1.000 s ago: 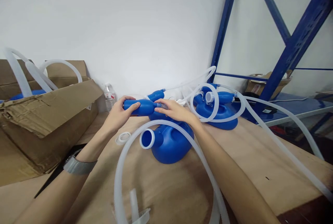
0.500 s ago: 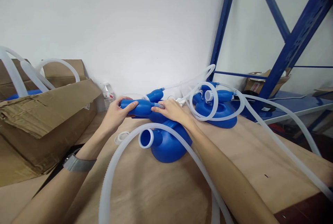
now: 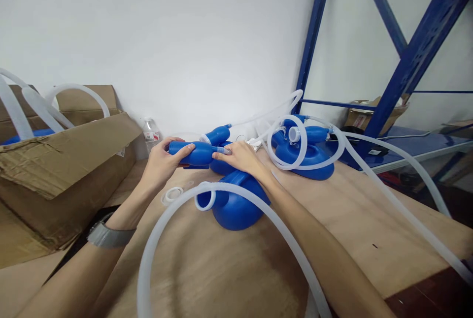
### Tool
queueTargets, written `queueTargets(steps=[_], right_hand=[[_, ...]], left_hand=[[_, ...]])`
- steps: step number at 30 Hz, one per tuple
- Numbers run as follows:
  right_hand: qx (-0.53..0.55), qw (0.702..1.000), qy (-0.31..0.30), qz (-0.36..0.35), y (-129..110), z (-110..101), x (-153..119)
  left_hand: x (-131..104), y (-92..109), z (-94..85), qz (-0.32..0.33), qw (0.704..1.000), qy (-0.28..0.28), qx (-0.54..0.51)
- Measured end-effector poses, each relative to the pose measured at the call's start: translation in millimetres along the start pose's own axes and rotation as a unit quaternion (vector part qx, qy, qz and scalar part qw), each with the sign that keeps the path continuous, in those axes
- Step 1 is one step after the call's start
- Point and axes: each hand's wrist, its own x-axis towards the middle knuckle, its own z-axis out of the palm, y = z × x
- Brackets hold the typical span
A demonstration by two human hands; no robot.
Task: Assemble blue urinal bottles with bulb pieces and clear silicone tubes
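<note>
My left hand (image 3: 162, 159) is wrapped round a blue bulb-shaped piece (image 3: 197, 153), thumb on its top. At the piece's narrow right end, my right hand (image 3: 242, 156) pinches the clear hose connector (image 3: 222, 150). A white corrugated hose (image 3: 148, 254) arcs in front of both forearms. Below my hands a blue bottle (image 3: 238, 209) rests on the brown table, its white-rimmed mouth facing left. Just left of that mouth lies a white ring cap (image 3: 172, 196). Another blue piece (image 3: 218, 135) with a thin hose is behind my hands.
An open cardboard box (image 3: 66, 180) with white hoses stands at left, beside a clear plastic bottle (image 3: 151, 135). More blue bottles (image 3: 310, 163) with looped hoses are at right, near a blue metal rack (image 3: 391, 91). Hoses run across the table's right side.
The view has shifted slightly. The arc of the hose in front has moved a little and now crosses the blue bottle's mouth. Both hands keep their hold.
</note>
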Motion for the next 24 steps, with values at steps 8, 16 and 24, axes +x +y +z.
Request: queueTargets(steps=[8,16,24], right_hand=[[-0.002,1.000,0.002,0.006,2,4,0],[0.019,1.000,-0.024,0.005,-3,-2,-3],[0.037,0.995,-0.070,-0.067,-6,-6,-4]], left_hand=[[-6,11,-2.8,0.035,0.996,0.022,0.076],[-3,14,-10.6,0.078,0.977,0.014,0.198],[-3,-5,-5.7,0.368,0.796,-0.188,0.443]])
